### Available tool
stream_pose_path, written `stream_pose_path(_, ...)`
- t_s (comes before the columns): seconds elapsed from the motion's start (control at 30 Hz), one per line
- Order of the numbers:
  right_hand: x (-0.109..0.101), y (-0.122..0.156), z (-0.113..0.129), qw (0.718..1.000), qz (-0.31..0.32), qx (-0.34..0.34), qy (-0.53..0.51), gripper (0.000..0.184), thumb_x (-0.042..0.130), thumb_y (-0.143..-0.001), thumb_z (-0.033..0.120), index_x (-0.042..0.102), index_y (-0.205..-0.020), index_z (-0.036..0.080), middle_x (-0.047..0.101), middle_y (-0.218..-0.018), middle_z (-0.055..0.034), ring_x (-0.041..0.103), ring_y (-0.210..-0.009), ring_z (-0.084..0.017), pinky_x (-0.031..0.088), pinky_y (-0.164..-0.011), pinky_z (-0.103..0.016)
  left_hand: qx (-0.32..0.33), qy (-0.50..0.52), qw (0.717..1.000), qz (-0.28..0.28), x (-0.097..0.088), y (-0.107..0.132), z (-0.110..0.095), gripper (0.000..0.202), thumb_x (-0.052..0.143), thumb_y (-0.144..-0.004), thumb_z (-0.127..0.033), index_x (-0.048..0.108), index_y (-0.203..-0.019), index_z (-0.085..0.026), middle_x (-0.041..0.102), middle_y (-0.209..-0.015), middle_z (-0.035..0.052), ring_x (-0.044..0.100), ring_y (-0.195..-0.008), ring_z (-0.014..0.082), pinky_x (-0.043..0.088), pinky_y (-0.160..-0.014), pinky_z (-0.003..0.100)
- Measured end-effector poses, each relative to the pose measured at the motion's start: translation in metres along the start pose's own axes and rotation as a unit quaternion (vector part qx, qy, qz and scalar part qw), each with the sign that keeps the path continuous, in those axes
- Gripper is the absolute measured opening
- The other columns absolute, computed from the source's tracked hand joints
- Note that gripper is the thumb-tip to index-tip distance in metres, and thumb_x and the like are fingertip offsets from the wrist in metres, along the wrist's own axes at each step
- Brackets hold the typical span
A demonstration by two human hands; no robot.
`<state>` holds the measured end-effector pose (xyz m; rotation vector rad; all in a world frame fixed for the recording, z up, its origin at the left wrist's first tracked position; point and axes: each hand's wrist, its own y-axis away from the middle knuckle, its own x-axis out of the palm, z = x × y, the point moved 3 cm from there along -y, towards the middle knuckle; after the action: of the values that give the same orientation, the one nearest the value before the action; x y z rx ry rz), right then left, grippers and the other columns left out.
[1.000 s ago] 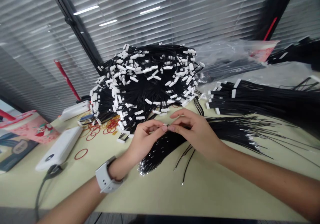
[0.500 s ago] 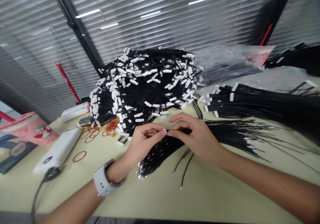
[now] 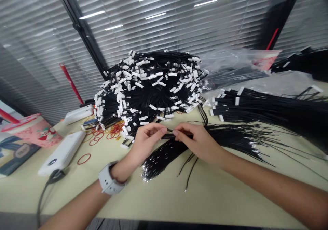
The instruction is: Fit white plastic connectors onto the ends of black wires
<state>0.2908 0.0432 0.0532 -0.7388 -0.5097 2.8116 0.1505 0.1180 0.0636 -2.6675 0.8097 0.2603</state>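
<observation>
My left hand (image 3: pixel 145 141), a white watch on its wrist, pinches the end of a thin black wire (image 3: pixel 167 136). My right hand (image 3: pixel 198 143) pinches the same wire just to the right, fingertips almost touching the left ones. Both hands hover over a flat bundle of black wires with bare metal tips (image 3: pixel 164 154) lying on the pale table (image 3: pixel 164 199). Behind them rises a big heap of black wires with white connectors (image 3: pixel 151 90). Two loose wires (image 3: pixel 191 170) lie below my right hand.
More black wire bundles (image 3: pixel 269 105) lie at the right, with clear plastic bags (image 3: pixel 230 66) behind. Red rubber bands (image 3: pixel 102 134) are scattered at the left, beside a white power bank (image 3: pixel 63 153) with a cable, a second white device (image 3: pixel 77 113) and a pink box (image 3: pixel 33 131).
My fingertips have drawn slightly apart and a short black length of wire now shows between them. The right hand's raised fingers have come down. The view shifted a little.
</observation>
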Motion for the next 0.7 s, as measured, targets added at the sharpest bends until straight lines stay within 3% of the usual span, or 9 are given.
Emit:
stream_pose_path(0.17,-0.003,-0.001,-0.001,0.999,0.005,0.003,0.043,0.021,0.045,-0.086,0.028,0.056,-0.072,0.018,0.058,-0.064,0.0019,0.048,-0.057,-0.010,0.034,-0.052,-0.023,0.012,-0.049,0.998,0.039,0.000,-0.002,0.002,0.009,0.061,-0.077,-0.025,0.062,-0.076,-0.016,0.057,-0.064,-0.0020,0.046,-0.054,0.0080,0.036,-0.050,0.021)
stream_pose_path(0.4,-0.004,-0.003,-0.002,0.997,0.019,-0.012,0.072,0.019,0.044,-0.086,0.027,0.055,-0.073,0.018,0.053,-0.062,0.0020,0.045,-0.055,-0.009,0.033,-0.053,-0.023,0.028,-0.084,0.994,0.070,0.001,-0.002,0.004,0.011,0.058,-0.080,-0.026,0.061,-0.075,-0.016,0.061,-0.071,0.0006,0.052,-0.060,0.0096,0.041,-0.055,0.022)
stream_pose_path(0.53,-0.007,-0.004,-0.005,0.995,0.027,-0.002,0.097,0.020,0.043,-0.086,0.027,0.055,-0.074,0.018,0.052,-0.062,0.0018,0.043,-0.055,-0.010,0.032,-0.053,-0.024,0.057,-0.159,0.984,0.052,-0.004,-0.004,0.004,0.020,0.047,-0.087,-0.031,0.061,-0.088,-0.016,0.060,-0.075,0.0025,0.053,-0.060,0.0114,0.044,-0.056,0.024)
stream_pose_path(0.6,-0.008,-0.005,-0.007,0.992,0.038,0.007,0.116,0.021,0.044,-0.085,0.027,0.055,-0.070,0.018,0.050,-0.060,0.0022,0.041,-0.053,-0.009,0.031,-0.052,-0.024,0.094,-0.259,0.960,0.052,-0.007,-0.004,0.005,0.023,0.041,-0.090,-0.028,0.059,-0.098,-0.016,0.060,-0.086,0.0054,0.056,-0.071,0.0147,0.047,-0.066,0.030)
stream_pose_path(0.7,-0.008,-0.005,-0.011,0.988,0.067,0.009,0.139,0.022,0.045,-0.084,0.026,0.055,-0.068,0.017,0.049,-0.058,0.0025,0.040,-0.051,-0.009,0.029,-0.051,-0.024,0.133,-0.430,0.886,0.111,-0.004,-0.001,0.011,0.025,0.039,-0.090,-0.022,0.058,-0.102,-0.013,0.056,-0.101,0.0105,0.053,-0.093,0.0225,0.044,-0.085,0.041)
